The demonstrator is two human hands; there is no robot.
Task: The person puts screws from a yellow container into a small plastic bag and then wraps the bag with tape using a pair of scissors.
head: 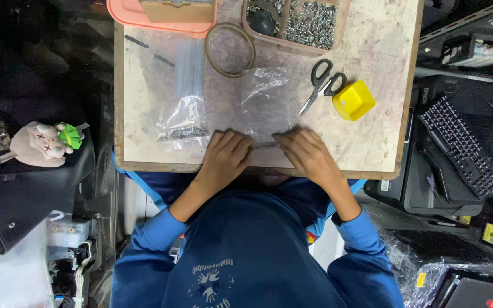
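Overhead, both hands' grip (229, 153) (303, 149) pinch a clear bag (265, 100) on the scuffed wooden table (378, 137).

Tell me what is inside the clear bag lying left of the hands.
The clear bag holds a dark heap of small metal parts along its lower end; their exact kind is too small to tell. The upper part looks empty, showing the wooden table through it.

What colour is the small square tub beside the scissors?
Yellow; the small tub shows in the head view, right of the scissors.
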